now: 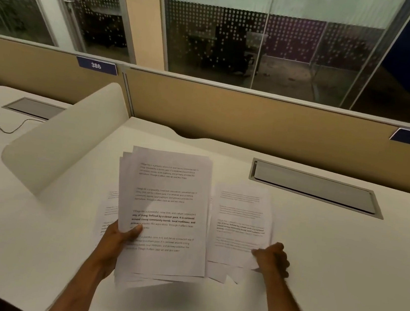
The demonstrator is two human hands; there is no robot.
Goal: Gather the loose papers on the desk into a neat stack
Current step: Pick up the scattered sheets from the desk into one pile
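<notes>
My left hand (121, 238) holds a stack of printed white sheets (167, 202) lifted above the white desk (315, 259), thumb on the top page; the stack's edges are slightly uneven. To its right a loose printed sheet (241, 221) lies on the desk over other sheets, and my right hand (272, 259) pinches its lower right corner. More loose paper (108, 210) peeks out on the desk to the left, mostly hidden behind the held stack.
A curved white divider (66, 138) rises at the left. A grey cable hatch (313, 186) is set into the desk at the back right. A tan partition (254, 120) with tags 386 and 387 closes the far edge. A thin cable (3, 128) lies on the neighbouring desk.
</notes>
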